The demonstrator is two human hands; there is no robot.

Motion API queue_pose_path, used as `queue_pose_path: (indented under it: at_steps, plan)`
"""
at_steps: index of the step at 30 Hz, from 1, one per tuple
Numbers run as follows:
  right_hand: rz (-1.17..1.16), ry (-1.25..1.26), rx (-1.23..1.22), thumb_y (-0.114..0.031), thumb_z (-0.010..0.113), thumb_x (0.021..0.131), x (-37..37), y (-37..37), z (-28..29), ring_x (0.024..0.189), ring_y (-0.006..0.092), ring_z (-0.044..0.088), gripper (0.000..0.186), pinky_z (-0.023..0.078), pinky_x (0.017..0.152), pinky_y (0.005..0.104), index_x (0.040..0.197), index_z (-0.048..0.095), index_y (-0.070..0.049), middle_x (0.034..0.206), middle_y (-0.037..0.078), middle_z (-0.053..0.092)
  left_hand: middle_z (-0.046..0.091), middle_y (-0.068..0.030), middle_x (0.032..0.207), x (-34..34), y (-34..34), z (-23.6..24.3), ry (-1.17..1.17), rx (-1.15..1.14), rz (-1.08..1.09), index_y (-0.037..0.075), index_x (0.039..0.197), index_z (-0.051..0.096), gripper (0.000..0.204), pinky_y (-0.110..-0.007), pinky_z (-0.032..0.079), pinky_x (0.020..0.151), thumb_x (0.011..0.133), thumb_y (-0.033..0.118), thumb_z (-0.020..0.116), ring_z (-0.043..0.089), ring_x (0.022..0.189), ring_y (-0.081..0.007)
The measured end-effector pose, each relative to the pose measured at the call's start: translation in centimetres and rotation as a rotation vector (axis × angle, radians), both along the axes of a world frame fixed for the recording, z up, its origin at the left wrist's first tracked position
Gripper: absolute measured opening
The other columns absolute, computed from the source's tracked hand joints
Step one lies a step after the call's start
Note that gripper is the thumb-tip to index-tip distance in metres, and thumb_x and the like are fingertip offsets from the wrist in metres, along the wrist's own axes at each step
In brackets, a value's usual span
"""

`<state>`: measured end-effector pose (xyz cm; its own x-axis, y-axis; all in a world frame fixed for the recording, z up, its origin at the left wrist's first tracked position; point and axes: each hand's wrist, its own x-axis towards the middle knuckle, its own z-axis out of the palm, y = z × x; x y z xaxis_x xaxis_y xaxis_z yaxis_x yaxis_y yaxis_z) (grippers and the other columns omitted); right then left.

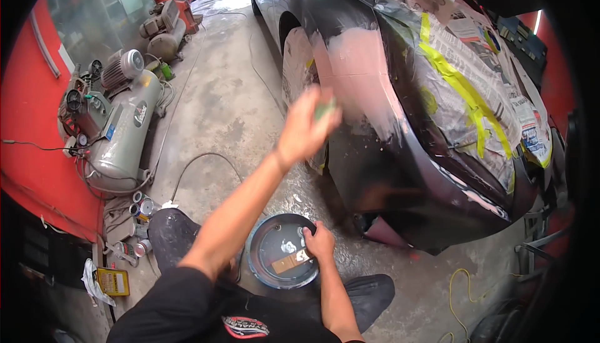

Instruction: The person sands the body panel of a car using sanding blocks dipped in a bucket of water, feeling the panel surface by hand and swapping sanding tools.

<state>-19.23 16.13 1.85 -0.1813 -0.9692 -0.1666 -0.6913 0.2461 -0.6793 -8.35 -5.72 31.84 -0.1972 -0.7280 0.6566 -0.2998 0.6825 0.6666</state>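
Observation:
My left hand [305, 127] is stretched forward, its fingers closed round a small green pad [324, 109], somewhat blurred. It is close to the dark car's front corner, where a pale pink filler patch [359, 58] covers the fender; whether the pad touches the surface I cannot tell. My right hand [320, 242] grips the right rim of a round dark basin [254, 263], thumb over the edge. Inside the basin are shallow liquid, whitish suds and a flat brown block [286, 263] close to the right hand.
Newspaper [459, 61] held by yellow tape [459, 80] masks the car's front. A grey air compressor [122, 136] stands at left, with cans [144, 205] and a yellow tin [112, 282] nearby. A dark hose [206, 155] and a yellow cord [451, 293] lie on the floor.

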Motion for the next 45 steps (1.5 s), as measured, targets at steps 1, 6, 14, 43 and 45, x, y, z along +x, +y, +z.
queue_pose_path:
  at_steps: [1, 6, 14, 43, 45]
  plan:
    - [-0.046, -0.026, -0.033, -0.043, 0.078, 0.1, -0.5, 0.2, -0.5, 0.111, 0.0508, 0.077, 0.047, 0.06, 0.097, 0.0593, 0.126, 0.074, -0.004, 0.115, 0.028, 0.081, 0.075, -0.022, 0.122, 1.7, 3.9, -4.4, -0.113, 0.111, -0.098, 0.005, 0.131, 0.073, 0.046, -0.05, 0.062, 0.097, 0.096, 0.033, 0.083, 0.075, 0.115, -0.0451]
    - [-0.069, -0.043, -0.079, -0.044, 0.078, 0.1, -1.5, 0.2, -0.8, 0.11, 0.0511, 0.077, 0.047, 0.06, 0.098, 0.0582, 0.127, 0.076, -0.005, 0.113, 0.028, 0.082, 0.082, -0.0245, 0.114, 5.6, 18.0, -25.5, -1.173, 0.836, -0.283, 0.007, 0.118, 0.079, 0.041, -0.055, 0.062, 0.1, 0.091, 0.037, 0.083, 0.08, 0.112, -0.0424]
    - [0.017, -0.054, -0.11, -0.043, 0.078, 0.1, 1.3, -0.7, -0.4, 0.113, 0.0514, 0.077, 0.05, 0.06, 0.101, 0.0575, 0.129, 0.076, -0.004, 0.117, 0.03, 0.081, 0.081, -0.0232, 0.133, 10.8, 22.7, -35.8, -1.304, 0.89, -0.056, 0.009, 0.123, 0.081, 0.037, -0.057, 0.062, 0.106, 0.096, 0.034, 0.08, 0.078, 0.124, -0.0416]
    - [-0.032, -0.004, -0.094, -0.039, 0.078, 0.098, -0.1, -0.6, -0.5, 0.113, 0.0525, 0.076, 0.051, 0.059, 0.101, 0.0597, 0.13, 0.075, 0.001, 0.119, 0.031, 0.08, 0.076, -0.0183, 0.12, -7.3, -5.5, 10.0, 0.018, -0.469, 0.365, 0.006, 0.122, 0.07, 0.039, -0.055, 0.051, 0.098, 0.097, 0.033, 0.083, 0.074, 0.114, -0.0404]
    - [0.008, -0.053, -0.076, -0.04, 0.078, 0.098, 1.8, -0.5, 0.6, 0.115, 0.0523, 0.076, 0.052, 0.059, 0.102, 0.0593, 0.131, 0.075, 0.001, 0.123, 0.031, 0.079, 0.078, -0.0184, 0.116, -5.0, -9.0, 13.3, 0.022, -0.426, 0.479, 0.006, 0.122, 0.07, 0.04, -0.054, 0.053, 0.097, 0.097, 0.033, 0.083, 0.075, 0.111, -0.0407]
